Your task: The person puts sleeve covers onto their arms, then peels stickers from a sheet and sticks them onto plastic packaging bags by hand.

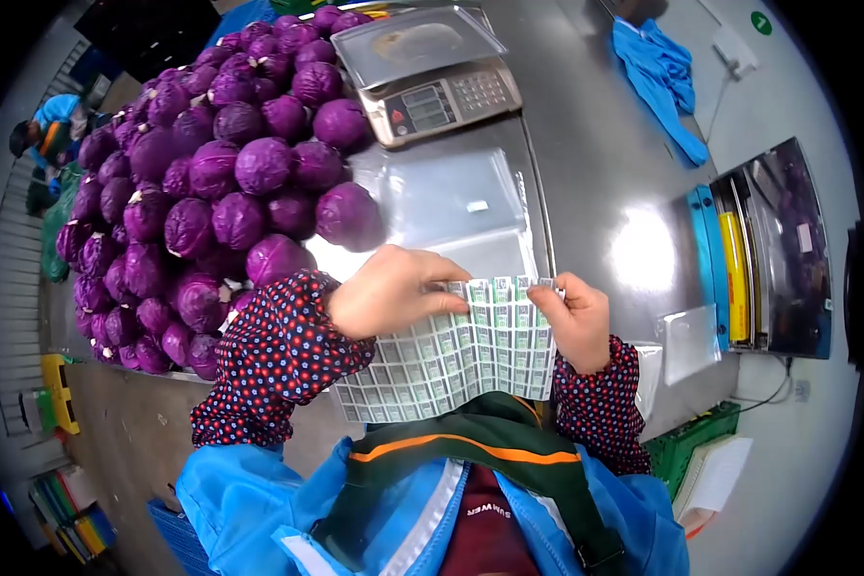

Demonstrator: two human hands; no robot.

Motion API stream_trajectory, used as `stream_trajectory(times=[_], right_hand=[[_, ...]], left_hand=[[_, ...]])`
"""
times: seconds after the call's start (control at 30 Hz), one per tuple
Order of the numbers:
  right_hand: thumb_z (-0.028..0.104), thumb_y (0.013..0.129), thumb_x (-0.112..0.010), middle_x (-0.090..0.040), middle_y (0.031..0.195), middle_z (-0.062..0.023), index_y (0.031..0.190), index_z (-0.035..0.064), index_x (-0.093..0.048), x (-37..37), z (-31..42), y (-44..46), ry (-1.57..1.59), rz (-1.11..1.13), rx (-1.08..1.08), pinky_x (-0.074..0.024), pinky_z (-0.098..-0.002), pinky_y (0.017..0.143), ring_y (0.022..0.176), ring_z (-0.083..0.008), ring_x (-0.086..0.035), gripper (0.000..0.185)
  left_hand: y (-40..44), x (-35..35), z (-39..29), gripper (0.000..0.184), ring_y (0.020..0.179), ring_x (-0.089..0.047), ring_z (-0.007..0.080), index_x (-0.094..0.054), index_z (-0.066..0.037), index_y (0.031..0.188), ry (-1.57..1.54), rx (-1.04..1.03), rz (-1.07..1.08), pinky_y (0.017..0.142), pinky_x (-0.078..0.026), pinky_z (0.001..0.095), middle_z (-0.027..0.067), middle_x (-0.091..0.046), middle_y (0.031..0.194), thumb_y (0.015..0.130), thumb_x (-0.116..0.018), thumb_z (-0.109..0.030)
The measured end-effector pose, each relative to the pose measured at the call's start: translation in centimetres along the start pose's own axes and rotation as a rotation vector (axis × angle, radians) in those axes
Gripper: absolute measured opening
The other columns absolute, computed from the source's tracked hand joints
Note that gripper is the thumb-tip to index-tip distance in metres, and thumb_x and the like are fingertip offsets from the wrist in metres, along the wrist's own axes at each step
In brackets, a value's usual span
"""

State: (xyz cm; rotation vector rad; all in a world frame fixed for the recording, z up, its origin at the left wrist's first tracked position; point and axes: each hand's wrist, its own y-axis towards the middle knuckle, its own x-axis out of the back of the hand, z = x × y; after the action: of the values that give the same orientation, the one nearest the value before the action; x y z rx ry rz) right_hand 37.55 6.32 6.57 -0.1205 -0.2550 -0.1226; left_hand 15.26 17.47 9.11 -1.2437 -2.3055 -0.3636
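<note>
A sheet of small printed labels (pixel 451 360) with green and black markings hangs in front of my body, bent along its middle. My left hand (pixel 398 291) pinches its upper edge left of centre, thumb in front and fingers behind. At the upper right corner, my right hand (pixel 578 317) grips the same sheet between thumb and fingers. Just beyond the sheet, clear plastic bags (pixel 451 206) lie stacked on the metal table, with a small white piece (pixel 477 205) on top. A large heap of purple cabbages (pixel 235 168) is piled to the left of my hands.
A digital scale (pixel 442 101) with a clear tray stands at the back. On the right are a blue and yellow sealing machine (pixel 739 269), a blue garment (pixel 655 72) and a green crate (pixel 691 442). Another person (pixel 53 130) stands far left beyond the cabbages.
</note>
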Motion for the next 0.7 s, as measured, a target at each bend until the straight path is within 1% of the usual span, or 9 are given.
stream_trajectory(times=[0.07, 0.17, 0.2, 0.3, 0.33, 0.43, 0.47, 0.57, 0.7], right_hand=[[0.009, 0.081, -0.063, -0.062, 0.069, -0.0028, 0.084, -0.0014, -0.059, -0.1, 0.5, 0.1, 0.237, -0.019, 0.005, -0.0435, -0.019, 0.052, 0.061, -0.0049, -0.056, 0.012], [0.01, 0.081, -0.063, -0.062, 0.068, -0.002, 0.084, -0.0011, -0.059, 0.7, -0.1, 0.3, 0.131, 0.013, 0.081, -0.0429, -0.0201, 0.05, 0.06, -0.0045, -0.055, 0.012], [0.011, 0.082, -0.062, -0.062, 0.067, -0.0032, 0.083, -0.002, -0.059, 1.3, 0.1, 0.1, 0.061, 0.032, 0.035, -0.0424, -0.021, 0.05, 0.058, -0.006, -0.055, 0.014], [0.013, 0.081, -0.063, -0.061, 0.062, -0.0036, 0.084, -0.0035, -0.058, 2.1, -0.4, 0.3, -0.267, 0.002, 0.142, -0.0417, -0.021, 0.048, 0.052, -0.0083, -0.054, 0.017], [0.019, 0.083, -0.061, -0.06, 0.069, -0.0097, 0.091, -0.0047, -0.057, 2.8, -0.8, 0.7, -0.452, 0.05, -0.01, -0.0439, -0.0232, 0.055, 0.06, -0.014, -0.057, 0.025], [0.025, 0.083, -0.06, -0.059, 0.086, -0.0151, 0.099, -0.0034, -0.055, 3.4, -0.2, 2.2, -0.237, -0.119, 0.21, -0.0453, -0.0285, 0.067, 0.077, -0.0204, -0.058, 0.033], [0.036, 0.08, -0.061, -0.055, 0.1, -0.0187, 0.103, -0.0029, -0.052, 3.9, 2.0, 2.8, -0.531, 0.0, 0.374, -0.0442, -0.034, 0.076, 0.09, -0.0277, -0.055, 0.046], [0.042, 0.075, -0.064, -0.055, 0.099, -0.0177, 0.101, -0.003, -0.051, 2.1, 5.5, 3.7, -0.748, 0.416, 0.487, -0.0453, -0.0367, 0.075, 0.09, -0.0318, -0.054, 0.053], [0.048, 0.075, -0.062, -0.056, 0.087, -0.0158, 0.094, -0.0024, -0.051, 1.4, 5.1, 4.8, -0.951, 0.717, 0.339, -0.0472, -0.0381, 0.066, 0.078, -0.0314, -0.057, 0.055]], left_hand=[[0.6, -0.6, 0.1, 0.031, 0.071, -0.063, 0.0268, -0.063, -0.003, 0.095, -0.008, 0.004, -0.031, 0.064, -0.049, 0.0308, 0.0145, -0.064, 0.08, 0.072, -0.07, -0.022], [1.4, -0.6, 0.2, 0.03, 0.07, -0.063, 0.0267, -0.063, -0.003, 0.096, 0.002, -0.108, 0.016, 0.064, -0.049, 0.0304, 0.0143, -0.064, 0.078, 0.073, -0.069, -0.02], [1.3, -0.3, 0.2, 0.028, 0.07, -0.063, 0.0271, -0.064, -0.002, 0.095, -0.062, 0.021, 0.071, 0.065, -0.049, 0.0311, 0.0151, -0.064, 0.078, 0.073, -0.069, -0.019], [1.4, -0.1, 0.7, 0.029, 0.071, -0.065, 0.0173, -0.063, 0.001, 0.096, -0.05, 0.022, 0.116, 0.064, -0.05, 0.0263, 0.0123, -0.066, 0.082, 0.075, -0.07, -0.017], [1.5, -0.2, 0.6, 0.03, 0.071, -0.065, 0.0178, -0.063, 0.0, 0.097, -0.037, 0.003, 0.106, 0.064, -0.05, 0.0264, 0.0124, -0.066, 0.081, 0.076, -0.069, -0.019], [2.1, -0.9, 1.4, 0.03, 0.071, -0.065, 0.0188, -0.063, 0.0, 0.097, 0.019, -0.046, 0.133, 0.064, -0.05, 0.027, 0.0126, -0.066, 0.081, 0.075, -0.069, -0.02], [2.4, -1.1, 1.4, 0.03, 0.07, -0.065, 0.0204, -0.063, 0.0, 0.096, 0.011, -0.043, 0.15, 0.064, -0.05, 0.028, 0.013, -0.066, 0.08, 0.075, -0.069, -0.021], [3.3, -1.5, 0.8, 0.033, 0.068, -0.064, 0.0237, -0.064, 0.001, 0.094, 0.066, -0.089, 0.16, 0.062, -0.05, 0.0297, 0.0156, -0.065, 0.077, 0.072, -0.071, -0.022], [3.9, -1.6, 0.4, 0.034, 0.075, -0.063, 0.031, -0.065, -0.001, 0.093, 0.083, -0.064, 0.196, 0.068, -0.05, 0.0349, 0.0179, -0.064, 0.08, 0.07, -0.069, -0.026]])
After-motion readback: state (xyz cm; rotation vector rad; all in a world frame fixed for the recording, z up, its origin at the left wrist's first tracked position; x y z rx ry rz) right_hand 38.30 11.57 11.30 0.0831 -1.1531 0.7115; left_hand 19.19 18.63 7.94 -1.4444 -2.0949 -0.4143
